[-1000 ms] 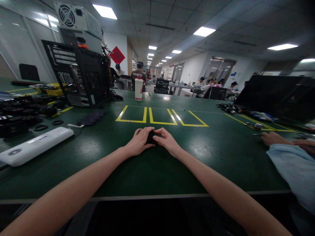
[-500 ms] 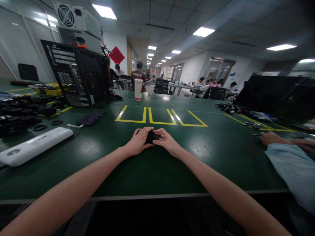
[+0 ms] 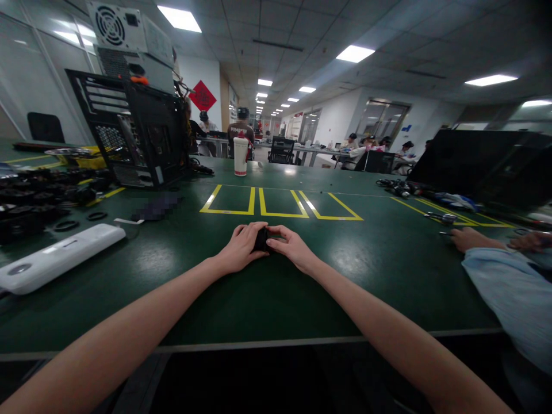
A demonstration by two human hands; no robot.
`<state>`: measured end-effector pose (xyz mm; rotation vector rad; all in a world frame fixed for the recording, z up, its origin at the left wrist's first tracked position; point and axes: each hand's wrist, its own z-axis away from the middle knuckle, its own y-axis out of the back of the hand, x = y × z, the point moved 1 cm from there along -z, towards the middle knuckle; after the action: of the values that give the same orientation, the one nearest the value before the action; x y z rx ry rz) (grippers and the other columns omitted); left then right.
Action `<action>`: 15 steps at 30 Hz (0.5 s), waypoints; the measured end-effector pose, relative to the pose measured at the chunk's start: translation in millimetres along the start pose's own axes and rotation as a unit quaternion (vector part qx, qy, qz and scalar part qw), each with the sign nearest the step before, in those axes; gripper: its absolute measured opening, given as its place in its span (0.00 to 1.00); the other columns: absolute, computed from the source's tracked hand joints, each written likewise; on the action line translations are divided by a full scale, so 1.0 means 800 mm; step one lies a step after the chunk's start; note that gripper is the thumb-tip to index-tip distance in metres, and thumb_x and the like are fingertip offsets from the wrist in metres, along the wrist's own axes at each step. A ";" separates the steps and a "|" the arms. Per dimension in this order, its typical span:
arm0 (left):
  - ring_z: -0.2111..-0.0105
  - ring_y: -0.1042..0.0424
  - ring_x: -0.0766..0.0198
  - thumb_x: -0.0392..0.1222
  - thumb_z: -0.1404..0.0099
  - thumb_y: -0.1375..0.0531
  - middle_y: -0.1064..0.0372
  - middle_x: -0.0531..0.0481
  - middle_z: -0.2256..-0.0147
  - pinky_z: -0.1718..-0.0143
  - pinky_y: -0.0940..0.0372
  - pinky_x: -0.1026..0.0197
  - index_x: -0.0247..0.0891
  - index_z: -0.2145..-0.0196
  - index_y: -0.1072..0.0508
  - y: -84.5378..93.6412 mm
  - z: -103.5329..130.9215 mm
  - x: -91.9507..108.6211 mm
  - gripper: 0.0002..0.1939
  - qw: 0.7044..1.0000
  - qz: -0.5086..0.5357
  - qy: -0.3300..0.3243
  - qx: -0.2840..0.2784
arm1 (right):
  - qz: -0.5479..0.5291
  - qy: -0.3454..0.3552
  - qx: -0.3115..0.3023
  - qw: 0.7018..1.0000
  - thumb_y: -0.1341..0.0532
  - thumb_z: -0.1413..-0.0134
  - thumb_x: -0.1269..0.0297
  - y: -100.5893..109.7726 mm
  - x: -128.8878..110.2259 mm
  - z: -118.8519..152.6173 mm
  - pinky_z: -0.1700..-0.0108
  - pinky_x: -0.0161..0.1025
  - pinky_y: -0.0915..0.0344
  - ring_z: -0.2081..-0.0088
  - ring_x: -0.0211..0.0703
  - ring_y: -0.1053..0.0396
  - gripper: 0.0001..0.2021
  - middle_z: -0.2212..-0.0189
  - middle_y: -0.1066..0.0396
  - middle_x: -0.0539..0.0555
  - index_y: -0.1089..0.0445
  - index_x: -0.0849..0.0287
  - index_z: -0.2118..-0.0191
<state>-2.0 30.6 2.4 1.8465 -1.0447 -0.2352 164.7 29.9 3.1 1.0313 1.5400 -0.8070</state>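
Note:
A small black object (image 3: 261, 240) is held between my two hands just above the green table (image 3: 259, 305); fingers cover much of it, and its kind cannot be made out. My left hand (image 3: 242, 247) wraps it from the left, fingers over the top and thumb low on the near side. From the right, my right hand (image 3: 290, 247) pinches at its edge with thumb and fingertips. Yellow tape outlines (image 3: 282, 215) lie on the table just beyond both hands.
At left stand a white power strip (image 3: 64, 256), black rings (image 3: 66, 226) and a black computer case (image 3: 142, 132) topped by power supplies (image 3: 129, 29). A cup (image 3: 240, 156) is farther back. At right, a co-worker's hand (image 3: 474, 238) is near a dark monitor (image 3: 478, 167).
My hands stay around the black object, with only a slight shift of fingers. The whole view has moved slightly. The co-worker's hands at right have shifted a little.

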 end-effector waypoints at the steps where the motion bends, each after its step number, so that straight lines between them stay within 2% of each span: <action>1: 0.49 0.43 0.55 0.44 0.44 0.42 0.44 0.44 0.50 0.47 0.53 0.49 0.42 0.47 0.53 0.000 0.000 0.000 0.31 1.000 0.001 0.000 0.000 | -0.002 0.007 -0.006 1.000 0.37 0.59 0.65 0.000 -0.001 0.001 0.53 0.42 0.39 0.57 0.40 0.35 0.16 0.58 0.37 0.51 0.37 0.55 0.60; 4: 0.49 0.44 0.55 0.44 0.43 0.42 0.44 0.44 0.50 0.47 0.53 0.49 0.42 0.47 0.53 0.000 0.000 0.000 0.30 1.000 0.006 0.002 -0.001 | -0.008 0.023 -0.009 1.000 0.35 0.62 0.67 -0.002 -0.003 0.003 0.53 0.41 0.39 0.57 0.39 0.35 0.17 0.59 0.37 0.49 0.37 0.55 0.63; 11: 0.48 0.44 0.55 0.44 0.44 0.42 0.45 0.45 0.50 0.47 0.54 0.48 0.43 0.47 0.52 0.000 0.000 0.001 0.30 1.000 0.010 0.006 -0.002 | 0.004 0.007 0.021 1.000 0.37 0.59 0.61 -0.002 0.001 0.002 0.61 0.39 0.36 0.66 0.35 0.34 0.13 0.63 0.35 0.48 0.36 0.55 0.65; 15: 0.49 0.44 0.55 0.44 0.44 0.42 0.45 0.44 0.50 0.47 0.54 0.49 0.42 0.47 0.53 -0.001 0.000 -0.001 0.31 1.000 0.003 0.003 0.001 | 0.004 0.005 0.028 1.000 0.37 0.59 0.62 -0.001 0.001 0.000 0.58 0.40 0.37 0.61 0.38 0.34 0.16 0.58 0.36 0.50 0.36 0.53 0.60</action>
<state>-1.4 31.4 1.5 1.8451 -1.0466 -0.2242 164.2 29.6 2.6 1.0819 1.5283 -0.8446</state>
